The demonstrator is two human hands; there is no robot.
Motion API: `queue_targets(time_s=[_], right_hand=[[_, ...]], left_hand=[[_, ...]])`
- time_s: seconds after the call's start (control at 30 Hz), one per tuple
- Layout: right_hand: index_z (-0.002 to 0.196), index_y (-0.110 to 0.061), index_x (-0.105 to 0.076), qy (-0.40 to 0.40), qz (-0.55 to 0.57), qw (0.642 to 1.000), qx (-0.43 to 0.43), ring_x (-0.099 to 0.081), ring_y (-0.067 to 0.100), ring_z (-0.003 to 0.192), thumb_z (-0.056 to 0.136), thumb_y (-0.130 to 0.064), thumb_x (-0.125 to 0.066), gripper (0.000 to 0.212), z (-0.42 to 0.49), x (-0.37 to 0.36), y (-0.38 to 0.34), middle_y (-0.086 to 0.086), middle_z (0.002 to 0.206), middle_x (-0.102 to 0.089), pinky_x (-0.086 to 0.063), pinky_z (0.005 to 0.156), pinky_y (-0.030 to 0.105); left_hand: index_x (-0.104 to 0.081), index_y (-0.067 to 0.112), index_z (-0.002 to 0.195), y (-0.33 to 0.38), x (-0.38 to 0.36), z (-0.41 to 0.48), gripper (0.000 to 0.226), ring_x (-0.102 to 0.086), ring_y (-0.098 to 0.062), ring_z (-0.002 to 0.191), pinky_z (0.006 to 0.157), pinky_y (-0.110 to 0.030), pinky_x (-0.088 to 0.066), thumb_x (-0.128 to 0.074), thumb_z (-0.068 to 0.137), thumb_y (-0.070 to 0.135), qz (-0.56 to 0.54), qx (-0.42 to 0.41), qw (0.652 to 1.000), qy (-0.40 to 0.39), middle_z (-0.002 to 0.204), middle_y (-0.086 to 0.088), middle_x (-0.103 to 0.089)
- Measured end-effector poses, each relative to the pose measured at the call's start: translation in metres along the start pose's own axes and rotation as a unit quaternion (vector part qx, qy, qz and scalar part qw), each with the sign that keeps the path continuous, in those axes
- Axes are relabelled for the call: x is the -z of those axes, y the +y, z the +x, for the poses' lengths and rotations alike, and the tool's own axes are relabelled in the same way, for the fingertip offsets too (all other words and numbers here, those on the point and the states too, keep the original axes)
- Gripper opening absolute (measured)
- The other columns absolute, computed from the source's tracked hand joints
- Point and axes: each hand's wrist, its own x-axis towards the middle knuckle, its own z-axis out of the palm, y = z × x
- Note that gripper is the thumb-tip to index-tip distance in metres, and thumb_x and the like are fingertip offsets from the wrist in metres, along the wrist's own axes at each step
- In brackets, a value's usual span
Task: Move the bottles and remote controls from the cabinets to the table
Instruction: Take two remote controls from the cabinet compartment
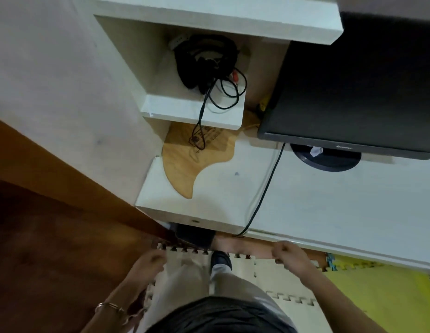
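The person stands facing a white surface, looking almost straight down. The left hand hangs low over the foam floor mat, fingers curled loosely inward and grasping nothing; a thin bracelet circles that wrist. The right hand is clenched into a loose fist just below the front edge of the surface, also empty.

No bottle or remote control can be made out anywhere in view. The open cabinet shelf above the surface holds only a tangle of black cables. A wooden board lies beneath the shelf, and a dark monitor stands to the right on its round base, its cable trailing over the front edge.
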Motion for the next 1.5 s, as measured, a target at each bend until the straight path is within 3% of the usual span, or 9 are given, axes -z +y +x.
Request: queue_targets(time_s=[0.23, 0.37, 0.57, 0.77, 0.97, 1.07, 1.27, 1.4, 1.5], right_hand=[[0.093, -0.036, -0.058, 0.006, 0.014, 0.962, 0.271, -0.063, 0.02, 0.103, 0.09, -0.023, -0.053, 0.014, -0.049, 0.032, -0.153, -0.001, 0.103, -0.065, -0.044, 0.084, 0.025], [0.095, -0.036, -0.061, 0.041, 0.014, 0.892, 0.449, -0.064, 0.012, 0.096, 0.088, -0.023, -0.058, 0.015, -0.125, 0.058, -0.232, -0.008, 0.098, -0.068, -0.05, 0.086, 0.025], [0.095, -0.03, -0.064, 0.148, 0.029, 0.669, 0.728, -0.068, 0.007, 0.09, 0.084, -0.021, -0.061, 0.015, -0.251, 0.103, -0.325, -0.005, 0.09, -0.072, -0.051, 0.081, 0.013], [0.091, -0.03, -0.062, 0.261, 0.051, 0.456, 0.849, -0.066, 0.001, 0.083, 0.083, -0.013, -0.059, 0.019, -0.34, 0.144, -0.405, -0.01, 0.086, -0.068, -0.049, 0.079, 0.011], [0.094, -0.025, -0.061, 0.396, 0.073, 0.336, 0.851, -0.063, 0.007, 0.088, 0.08, -0.011, -0.056, 0.02, -0.417, 0.177, -0.459, -0.016, 0.087, -0.062, -0.053, 0.086, 0.023], [0.101, -0.012, -0.065, 0.433, 0.066, 0.333, 0.835, -0.063, 0.012, 0.09, 0.081, -0.006, -0.054, 0.024, -0.45, 0.192, -0.487, -0.008, 0.087, -0.061, -0.053, 0.088, 0.029], [0.117, -0.014, -0.06, 0.486, -0.042, 0.446, 0.75, -0.06, 0.019, 0.107, 0.085, -0.014, -0.055, 0.032, -0.493, 0.213, -0.553, 0.005, 0.115, -0.064, -0.045, 0.061, 0.015], [0.121, -0.015, -0.057, 0.501, -0.12, 0.511, 0.688, -0.056, 0.021, 0.11, 0.085, -0.018, -0.051, 0.037, -0.499, 0.214, -0.582, 0.005, 0.124, -0.06, -0.042, 0.078, 0.023], [0.111, -0.008, -0.064, 0.484, -0.172, 0.563, 0.647, -0.063, 0.025, 0.1, 0.082, -0.017, -0.051, 0.033, -0.495, 0.214, -0.596, 0.009, 0.116, -0.066, -0.051, 0.082, 0.032]], left_hand=[[-0.058, 0.035, 0.103, 0.148, 0.049, -0.032, 0.016, -0.059, -0.009, 0.103, 0.075, -0.01, -0.043, -0.053, 0.091, 0.025, -0.016, -0.219, 0.975, 0.028, 0.112, 0.009, -0.063], [-0.063, 0.046, 0.091, 0.237, 0.102, -0.09, 0.018, -0.061, 0.004, 0.098, 0.083, -0.013, -0.046, -0.063, 0.081, 0.031, -0.091, -0.427, 0.895, 0.088, 0.1, 0.019, -0.069], [-0.062, 0.046, 0.093, 0.342, 0.163, -0.181, 0.02, -0.064, 0.001, 0.097, 0.086, -0.012, -0.046, -0.057, 0.079, 0.033, -0.128, -0.685, 0.683, 0.218, 0.093, 0.023, -0.07], [-0.058, 0.043, 0.095, 0.429, 0.206, -0.255, 0.019, -0.061, 0.003, 0.102, 0.093, -0.021, -0.046, -0.057, 0.079, 0.032, -0.143, -0.782, 0.507, 0.332, 0.096, 0.023, -0.067], [-0.057, 0.035, 0.097, 0.495, 0.237, -0.308, 0.019, -0.055, 0.012, 0.091, 0.076, 0.004, -0.037, -0.056, 0.081, 0.024, -0.129, -0.793, 0.433, 0.41, 0.101, 0.02, -0.061], [-0.06, 0.025, 0.102, 0.526, 0.257, -0.323, 0.021, -0.05, 0.009, 0.085, 0.07, 0.009, -0.03, -0.057, 0.085, 0.015, -0.106, -0.77, 0.436, 0.454, 0.106, 0.01, -0.06], [-0.054, 0.013, 0.122, 0.586, 0.31, -0.35, 0.036, -0.047, -0.02, 0.121, 0.095, -0.022, -0.033, -0.049, 0.086, 0.014, 0.005, -0.668, 0.536, 0.517, 0.134, -0.006, -0.051], [-0.052, 0.011, 0.123, 0.608, 0.33, -0.366, 0.036, -0.05, -0.027, 0.12, 0.093, -0.029, -0.04, -0.046, 0.088, 0.015, 0.1, -0.586, 0.596, 0.539, 0.132, -0.01, -0.053], [-0.057, 0.012, 0.096, 0.617, 0.337, -0.371, 0.018, -0.053, -0.031, 0.099, 0.082, -0.028, -0.042, -0.041, 0.087, 0.009, 0.183, -0.524, 0.628, 0.546, 0.114, -0.017, -0.062]])
